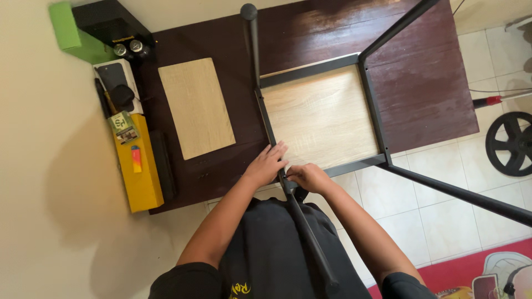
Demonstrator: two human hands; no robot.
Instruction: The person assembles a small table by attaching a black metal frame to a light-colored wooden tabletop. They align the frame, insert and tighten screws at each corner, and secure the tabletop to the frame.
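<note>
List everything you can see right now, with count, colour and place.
upturned small table: one, light wood top, black metal frame and legs, lying on the dark table
dark table: one, dark brown, centre
loose wood panel: one, light wood, left on the dark table
yellow box: one, left edge
lighter: one, red and yellow, on the yellow box
green block: one, top left
phone: one, black, left
wheel: one, black, on the floor, right
left hand: flat on the frame corner
right hand: closed at the frame corner

loose wood panel (197, 108), yellow box (141, 177), green box (69, 27)
</note>
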